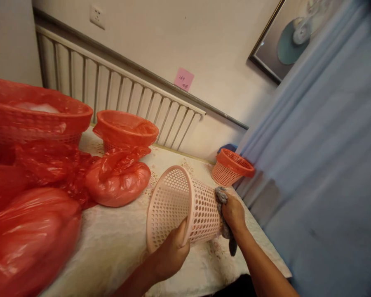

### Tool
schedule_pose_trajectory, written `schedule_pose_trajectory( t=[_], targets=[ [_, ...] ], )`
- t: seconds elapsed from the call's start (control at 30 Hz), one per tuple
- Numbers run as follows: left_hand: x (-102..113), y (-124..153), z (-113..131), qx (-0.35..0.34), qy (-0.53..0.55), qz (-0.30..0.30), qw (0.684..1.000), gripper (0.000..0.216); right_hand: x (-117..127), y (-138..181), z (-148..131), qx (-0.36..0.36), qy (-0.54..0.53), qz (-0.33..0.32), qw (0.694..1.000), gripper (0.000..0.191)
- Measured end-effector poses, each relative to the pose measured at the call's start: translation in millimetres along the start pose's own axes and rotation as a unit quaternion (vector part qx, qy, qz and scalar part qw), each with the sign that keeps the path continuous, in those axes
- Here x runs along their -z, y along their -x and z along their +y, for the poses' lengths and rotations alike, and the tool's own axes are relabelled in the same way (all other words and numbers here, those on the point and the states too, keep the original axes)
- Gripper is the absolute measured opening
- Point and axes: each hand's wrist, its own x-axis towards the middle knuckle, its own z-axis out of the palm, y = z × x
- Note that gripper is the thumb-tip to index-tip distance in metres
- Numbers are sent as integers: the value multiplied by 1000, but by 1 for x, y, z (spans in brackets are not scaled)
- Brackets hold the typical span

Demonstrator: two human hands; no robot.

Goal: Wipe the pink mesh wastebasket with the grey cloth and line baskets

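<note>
A pink plastic wastebasket [205, 206] with a wall full of holes lies tilted on its side above the table, its mouth facing left. My left hand [173, 251] is closed on its rim, thumb on the inner side. At the base end, my right hand [233, 210] is closed around a crumpled grey cloth [224, 222], which presses against the basket's wall and bottom edge. Part of the cloth hangs down below the hand. The basket's underside is hidden from me.
Filled red plastic bags [117, 181] lie at the left. Behind them stand two red-lined baskets, one large [34, 123] and one small [126, 128]. Another red-lined basket [227, 173] is at the table's far right, beside a blue curtain [312, 165]. A radiator [117, 82] runs along the wall.
</note>
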Motion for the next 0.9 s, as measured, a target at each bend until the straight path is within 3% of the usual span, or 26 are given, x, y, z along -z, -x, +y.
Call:
schedule_pose_trajectory(
  t=[0.13, 0.3, 0.5, 0.67, 0.83, 0.9],
  targets=[
    [-1, 4, -8, -24, -8, -19, 999, 63, -5, 24, 9, -9, -17, 36, 999, 47],
    [-10, 6, -22, -51, -26, -9, 998, 65, -6, 62, -23, 45, -136, 101, 985, 52],
    [-20, 10, -40, -83, -70, -36, 993, 79, 31, 79, -78, 60, -330, 40, 941, 36],
    [-27, 13, -47, -114, -108, -53, 986, 89, 42, 83, -93, 104, -261, 57, 958, 45],
    [-24, 13, -47, -119, -131, -132, 975, 82, 28, 93, -79, 101, -182, 70, 976, 33],
    [-19, 13, -54, -92, -150, -116, 977, 83, 26, 97, -67, 96, -182, 64, 976, 33]
  ],
)
